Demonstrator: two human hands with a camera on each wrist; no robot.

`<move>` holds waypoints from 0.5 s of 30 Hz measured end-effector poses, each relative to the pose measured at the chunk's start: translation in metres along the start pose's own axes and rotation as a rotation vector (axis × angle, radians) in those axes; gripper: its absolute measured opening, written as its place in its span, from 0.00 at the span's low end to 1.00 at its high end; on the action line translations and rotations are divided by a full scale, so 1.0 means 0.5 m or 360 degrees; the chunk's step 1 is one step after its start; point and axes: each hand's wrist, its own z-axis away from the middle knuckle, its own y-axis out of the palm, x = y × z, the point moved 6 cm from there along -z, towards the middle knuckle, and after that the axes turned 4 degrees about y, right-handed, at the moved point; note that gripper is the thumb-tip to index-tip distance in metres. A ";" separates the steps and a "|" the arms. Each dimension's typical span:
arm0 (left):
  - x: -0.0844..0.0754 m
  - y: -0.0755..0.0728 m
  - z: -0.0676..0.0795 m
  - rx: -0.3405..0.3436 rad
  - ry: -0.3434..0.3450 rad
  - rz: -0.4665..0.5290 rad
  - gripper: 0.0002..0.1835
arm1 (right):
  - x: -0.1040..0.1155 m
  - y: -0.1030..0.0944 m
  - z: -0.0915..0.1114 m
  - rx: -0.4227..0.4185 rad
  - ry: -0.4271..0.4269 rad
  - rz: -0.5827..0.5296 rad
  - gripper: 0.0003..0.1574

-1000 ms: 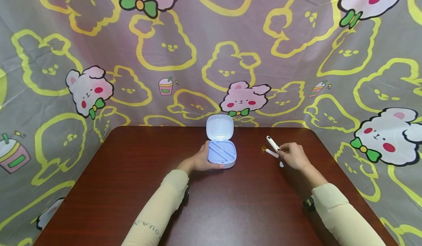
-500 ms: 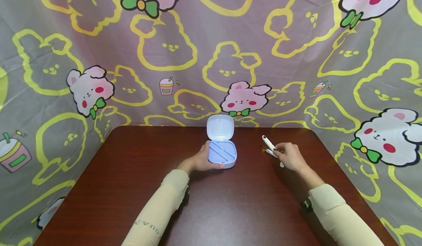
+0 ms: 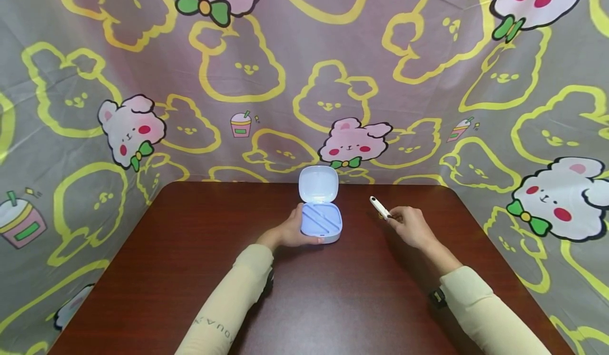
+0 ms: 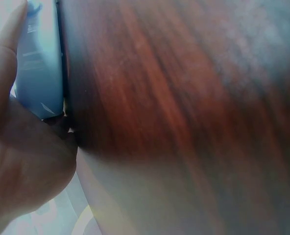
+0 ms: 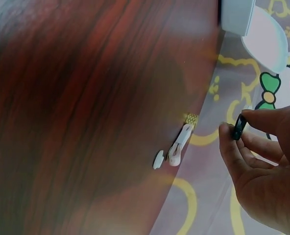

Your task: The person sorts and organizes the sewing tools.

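My left hand (image 3: 286, 230) grips a light blue case (image 3: 333, 237) at its left side, thumb along the front. Its lid (image 3: 318, 184) stands up at the back, and diagonal grooves run across the inside. The left wrist view shows the case's wall (image 4: 39, 73) against the hand (image 4: 22, 161). To the right, my right hand (image 3: 412, 226) pinches the near, dark end of a slim white stick-like tool (image 3: 379, 206). In the right wrist view thumb and forefinger hold that dark end (image 5: 239, 127); the white part is hidden there.
On the brown table (image 3: 304, 297), near the right hand, lie a small white lever-shaped piece (image 5: 180, 144), a gold patterned bit (image 5: 191, 119) at its end and a small white flat piece (image 5: 158, 159). Patterned cloth (image 3: 266, 54) hangs behind the table and at both sides.
My right hand has moved left with the white stick, now passing over the small pieces and hiding most of them in the head view. The left hand and case have stayed in place.
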 end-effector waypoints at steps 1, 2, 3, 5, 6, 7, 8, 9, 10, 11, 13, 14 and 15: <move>-0.001 0.000 0.001 0.0001 -0.0003 0.0006 0.68 | 0.002 0.001 0.000 0.0002 -0.0005 -0.0002 0.06; -0.001 0.000 0.001 0.0002 -0.0005 0.0009 0.68 | 0.005 0.002 0.000 0.0005 -0.0010 -0.0004 0.06; -0.001 0.001 0.001 0.0001 -0.0007 0.0011 0.69 | 0.007 0.003 0.000 0.0002 -0.0014 -0.0006 0.06; -0.001 0.001 0.001 0.0001 -0.0010 0.0014 0.69 | 0.012 0.005 0.000 -0.0005 -0.0020 -0.0013 0.05; -0.001 0.001 0.001 0.0001 -0.0012 0.0015 0.69 | 0.015 0.006 0.000 -0.0006 -0.0030 -0.0017 0.05; -0.001 0.001 0.001 0.0001 -0.0014 0.0016 0.69 | 0.018 0.007 -0.001 -0.0010 -0.0033 -0.0021 0.05; -0.001 0.001 0.001 0.0001 -0.0015 0.0016 0.69 | 0.021 0.008 0.000 -0.0010 -0.0043 -0.0026 0.05; -0.001 0.000 0.002 0.0002 -0.0016 0.0015 0.69 | 0.024 0.010 0.000 -0.0011 -0.0046 -0.0031 0.05; -0.001 0.000 0.002 0.0003 -0.0017 0.0018 0.69 | 0.027 0.012 0.000 -0.0010 -0.0051 -0.0036 0.05; -0.001 0.000 0.002 0.0005 -0.0018 0.0018 0.69 | 0.030 0.013 0.000 -0.0010 -0.0055 -0.0041 0.05; -0.002 0.000 0.002 0.0007 -0.0019 0.0020 0.70 | 0.035 0.017 0.000 -0.0009 -0.0061 -0.0046 0.04; -0.002 0.000 0.003 0.0008 -0.0019 0.0021 0.70 | 0.038 0.018 0.000 -0.0009 -0.0067 -0.0048 0.04; -0.002 0.000 0.003 0.0009 -0.0018 0.0020 0.70 | 0.041 0.020 0.001 -0.0008 -0.0076 -0.0050 0.04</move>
